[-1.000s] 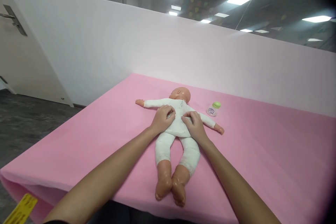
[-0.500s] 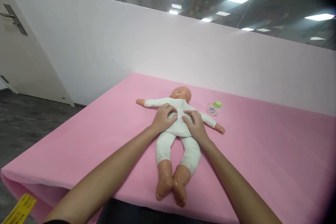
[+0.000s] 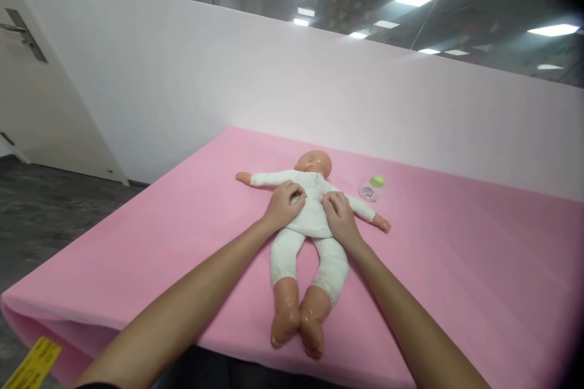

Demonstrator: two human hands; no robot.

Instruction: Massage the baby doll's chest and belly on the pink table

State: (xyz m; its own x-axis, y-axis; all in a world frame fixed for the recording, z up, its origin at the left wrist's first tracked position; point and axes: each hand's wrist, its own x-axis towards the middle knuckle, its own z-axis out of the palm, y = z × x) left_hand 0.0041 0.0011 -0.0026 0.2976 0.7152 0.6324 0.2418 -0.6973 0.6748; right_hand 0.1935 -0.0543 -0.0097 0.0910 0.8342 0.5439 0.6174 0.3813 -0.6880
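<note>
Lay face up on the pink surface (image 3: 456,267), baby doll (image 3: 310,219), left hand (image 3: 283,206) and right hand (image 3: 340,216) resting half-curled on its chest, gripping nothing, fingertips drawn slightly closer than a second before; small green-capped bottle (image 3: 371,188) nearby

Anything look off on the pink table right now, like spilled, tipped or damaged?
Only the small bottle with the green cap: it lies tipped on its side beyond the doll; no spill shows. The left hand and right hand rest on the doll's chest.
</note>
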